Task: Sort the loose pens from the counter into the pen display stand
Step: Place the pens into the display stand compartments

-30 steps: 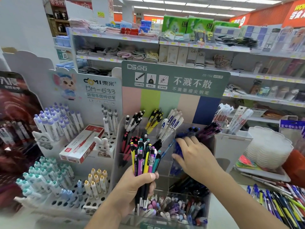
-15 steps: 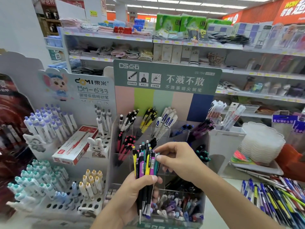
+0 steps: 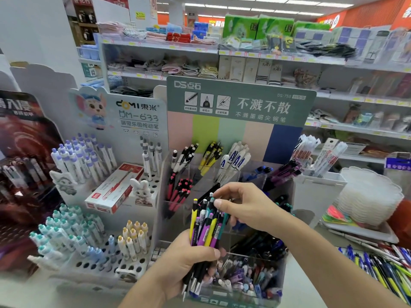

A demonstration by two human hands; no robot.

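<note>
My left hand (image 3: pixel 189 261) grips an upright bunch of pens (image 3: pixel 208 227) with yellow, purple, teal and black barrels, in front of the clear tiered pen display stand (image 3: pixel 235 172). My right hand (image 3: pixel 246 207) pinches the top of a teal-capped pen in that bunch with thumb and fingertips. The stand's compartments hold black-and-white, yellow, white-and-blue, red-and-black and purple pens, sorted by colour. Its lowest bin (image 3: pixel 244 283) is full of mixed pens. More loose pens (image 3: pixel 387 265) lie in a heap on the counter at the lower right.
A white Domi peg stand (image 3: pixel 93 218) with purple, teal and yellow pens and a red-white pen box (image 3: pixel 115 187) stands to the left. A stack of white plates (image 3: pixel 369 196) and a white box of packaged pens (image 3: pixel 320 161) sit to the right. Store shelves run behind.
My right hand has come back from the stand's blue-pen compartment to the bunch in my left hand and now pinches a pen top. The left hand kept its grip.
</note>
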